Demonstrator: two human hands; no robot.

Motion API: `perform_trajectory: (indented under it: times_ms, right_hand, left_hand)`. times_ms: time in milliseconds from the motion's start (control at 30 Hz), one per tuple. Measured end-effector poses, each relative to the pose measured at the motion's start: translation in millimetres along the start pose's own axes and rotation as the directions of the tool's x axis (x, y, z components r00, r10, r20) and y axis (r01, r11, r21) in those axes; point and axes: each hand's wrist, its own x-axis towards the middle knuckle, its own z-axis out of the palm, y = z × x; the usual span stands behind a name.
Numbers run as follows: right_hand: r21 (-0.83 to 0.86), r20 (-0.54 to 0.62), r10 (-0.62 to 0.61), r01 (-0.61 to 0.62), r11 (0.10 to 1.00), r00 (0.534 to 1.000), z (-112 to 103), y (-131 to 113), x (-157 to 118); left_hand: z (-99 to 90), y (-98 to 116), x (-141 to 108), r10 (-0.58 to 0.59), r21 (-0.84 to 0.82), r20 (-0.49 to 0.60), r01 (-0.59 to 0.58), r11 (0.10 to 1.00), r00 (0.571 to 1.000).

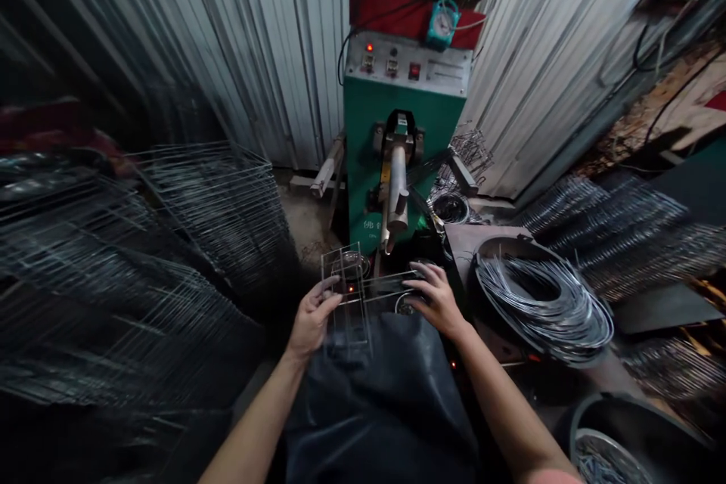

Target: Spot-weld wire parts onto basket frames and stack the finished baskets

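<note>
Left hand (311,318): fingers curled at the edge of the wire frame (391,282), apparently gripping it, though the wires are thin and slightly blurred.
Right hand (436,299): fingers spread wide across a rod of the same frame; whether they are gripping or only pressing, I cannot tell.
Wire frame: flat and rectangular, held between both hands just below the electrode arm (397,185) of a green spot welder (397,128).
Around: a coil of galvanised wire (544,310) lies to the right, stacked wire racks (141,280) to the left, and a corrugated metal wall (266,38) behind.
Risk: a frame shifted off square could take a misplaced weld — and fingers this close to the electrode could get pinched or burned. A loose wire end might also snag the coil.
</note>
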Motion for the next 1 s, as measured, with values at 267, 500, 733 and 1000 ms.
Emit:
perform_trajectory:
  times_ms: [267, 500, 733, 1000]
  right_hand:
    - [0.314, -0.093, 0.5, -0.451, 0.836, 0.861, -25, 0, -118]
    - [0.24, 0.436, 0.238, -0.367, 0.899, 0.868, 13, -36, -167]
    - [0.312, 0.288, 0.352, -0.435, 0.845, 0.89, 25, -50, -182]
    - [0.667, 0.095, 0.733, -0.59, 0.456, 0.674, 51, -69, -121]
  left_hand:
    - [-43.0, 42, -30, -0.384, -0.388, 0.049, 0.372, 0.843, 0.922]
    - [-31.5, -27, -43, -0.699, -0.453, 0.132, 0.67, 0.589, 0.703]
    - [-42.8, -53, -51, -0.725, -0.289, 0.194, 0.744, 0.602, 0.661]
    - [-54.6, -46, -69, -0.574, 0.16, -0.105, 0.583, 0.796, 0.812]
